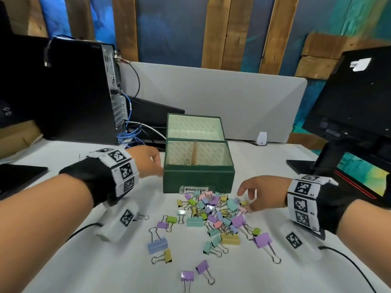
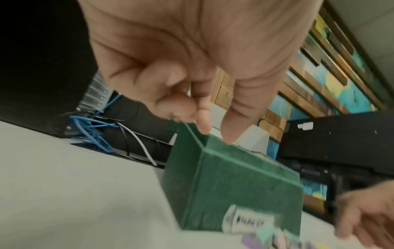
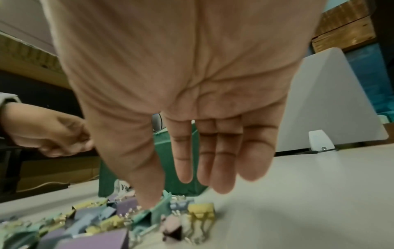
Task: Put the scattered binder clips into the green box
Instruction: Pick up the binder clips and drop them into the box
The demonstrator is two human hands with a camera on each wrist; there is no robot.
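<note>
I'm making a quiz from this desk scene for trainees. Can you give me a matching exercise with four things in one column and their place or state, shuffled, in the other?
Things:
1. left hand
2. right hand
3. green box
4. binder clips

Places or states:
A. scattered in a pile on the table in front of the box
B. lid open, with a handwritten label on the front
C. fingers at the box's left rim
D. open, fingers reaching down over the pile's right edge

Pairs: 1-C, 2-D, 3-B, 4-A
</note>
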